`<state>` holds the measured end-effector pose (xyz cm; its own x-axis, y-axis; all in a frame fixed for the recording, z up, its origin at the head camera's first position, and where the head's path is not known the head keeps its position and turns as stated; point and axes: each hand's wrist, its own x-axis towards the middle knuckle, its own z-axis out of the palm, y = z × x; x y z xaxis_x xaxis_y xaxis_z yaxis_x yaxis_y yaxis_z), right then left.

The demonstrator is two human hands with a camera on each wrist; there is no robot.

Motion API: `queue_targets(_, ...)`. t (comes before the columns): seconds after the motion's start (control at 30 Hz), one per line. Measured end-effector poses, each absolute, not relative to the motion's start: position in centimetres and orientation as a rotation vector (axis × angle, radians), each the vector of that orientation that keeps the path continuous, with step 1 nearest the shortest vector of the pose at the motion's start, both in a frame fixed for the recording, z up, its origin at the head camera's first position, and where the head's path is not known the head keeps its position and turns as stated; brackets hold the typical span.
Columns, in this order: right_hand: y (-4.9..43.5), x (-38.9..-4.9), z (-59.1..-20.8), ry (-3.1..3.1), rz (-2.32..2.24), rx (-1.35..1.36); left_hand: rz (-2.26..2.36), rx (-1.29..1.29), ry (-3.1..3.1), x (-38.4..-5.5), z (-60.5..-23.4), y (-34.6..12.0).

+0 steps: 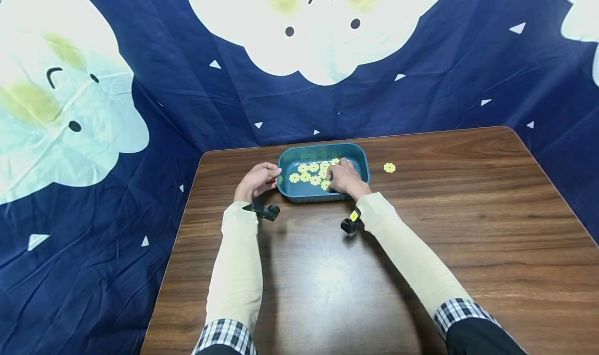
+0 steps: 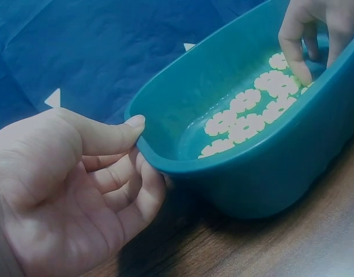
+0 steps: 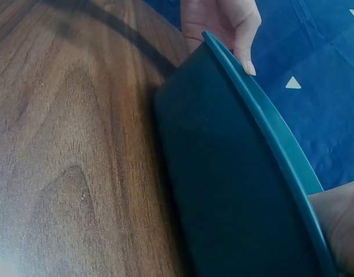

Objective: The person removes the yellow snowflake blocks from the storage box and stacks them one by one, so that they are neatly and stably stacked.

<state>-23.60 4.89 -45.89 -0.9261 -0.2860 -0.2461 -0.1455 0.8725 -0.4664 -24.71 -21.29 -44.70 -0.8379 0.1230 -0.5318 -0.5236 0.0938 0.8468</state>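
A teal plastic basin (image 1: 323, 196) stands near the far edge of the table, with several pale yellow flower-shaped pieces (image 1: 305, 177) lying on its floor. My left hand (image 1: 259, 181) pinches the basin's left end by the rim, thumb on top and curled fingers beneath, as the left wrist view shows. Over the right part of the basin, my right hand (image 1: 345, 177) reaches inside with fingers pointing down among the flower pieces (image 2: 246, 128). The near wall (image 3: 234, 173) hides most of this hand in the right wrist view; whether its fingertips hold a piece cannot be seen.
One yellow flower piece (image 1: 389, 167) lies on the brown wood-grain table (image 1: 468, 199), right of the basin. Dark blue cloth (image 1: 299, 105) printed with clouds and white triangles hangs behind the table and along its sides. Small black cameras are strapped to both wrists.
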Motion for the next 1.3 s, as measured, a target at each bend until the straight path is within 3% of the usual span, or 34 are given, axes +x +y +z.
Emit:
queue_targets(0.47, 5.7, -24.3, -45.9, 2.786, -0.841, -0.447, 1.819, -0.401, 1.882, -24.8, -44.9, -21.3)
queue_targets(1.3, 9.4, -23.6, -41.9, 2.788, -1.363, -0.161, 2.164, -0.432, 1.715, -24.7, -46.1, -20.6)
